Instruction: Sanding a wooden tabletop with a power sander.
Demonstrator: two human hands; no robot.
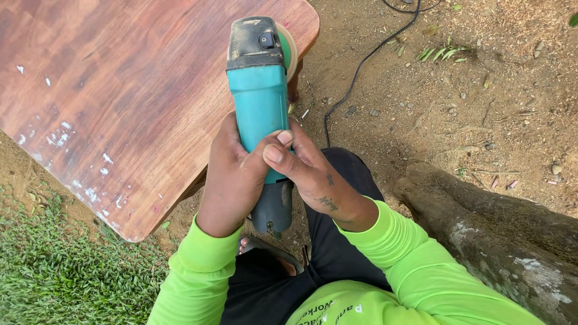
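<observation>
A teal angle grinder [259, 90] with a dark grey head and a pale disc points away from me, its head over the near corner of a reddish wooden tabletop [120, 84]. My left hand [232, 177] wraps the teal body from the left. On the right side, my right hand [307, 171] grips the same body, thumb across the top. The grinder's dark rear end sticks out below both hands. Both arms wear bright green sleeves.
A black power cord [361, 63] runs over the bare dirt at upper right. A thick tree root [481, 222] lies at right. Grass [66, 271] covers the lower left. My dark trousers and a sandalled foot [271, 253] are below the hands.
</observation>
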